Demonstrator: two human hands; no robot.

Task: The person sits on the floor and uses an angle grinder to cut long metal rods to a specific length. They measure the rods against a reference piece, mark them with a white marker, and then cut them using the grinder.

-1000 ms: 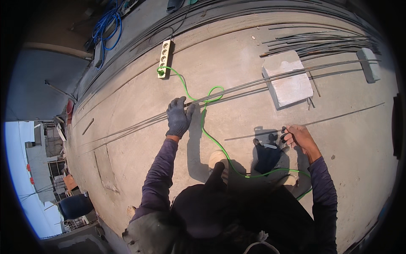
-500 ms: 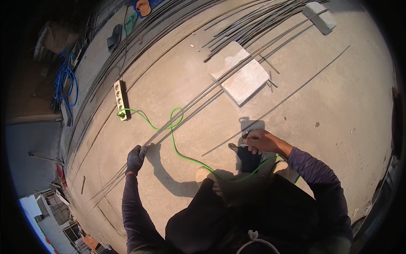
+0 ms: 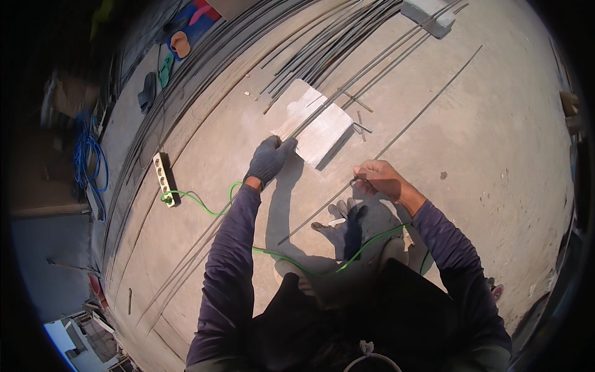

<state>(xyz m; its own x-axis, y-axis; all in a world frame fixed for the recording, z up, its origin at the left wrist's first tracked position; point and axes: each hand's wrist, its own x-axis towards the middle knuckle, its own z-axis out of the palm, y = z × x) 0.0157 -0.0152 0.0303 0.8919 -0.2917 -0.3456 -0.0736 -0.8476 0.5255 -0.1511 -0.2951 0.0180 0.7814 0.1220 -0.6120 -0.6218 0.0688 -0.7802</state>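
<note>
My gloved left hand [image 3: 268,158] is closed on thin steel rods [image 3: 334,96] that rest across a white block [image 3: 325,133]. My bare right hand [image 3: 381,180] is closed in a pinch over a single rod [image 3: 434,95] running diagonally below it; something small and dark at its fingertips is too small to name. A dark glove [image 3: 338,239] with a short pale piece across it lies below that hand, near my feet, beside a green cable [image 3: 378,236].
A bundle of rods [image 3: 328,43] lies ahead, near a second block [image 3: 437,28] at the top. On the left are a power strip [image 3: 162,175], a blue hose [image 3: 90,152], sandals [image 3: 166,71] and long rods along a ledge. A wall [image 3: 49,248] stands far left.
The view has swung, showing more of the left side. My left hand has moved forward along the rods toward the white block. My right hand has shifted over the single rod, still pinched.
</note>
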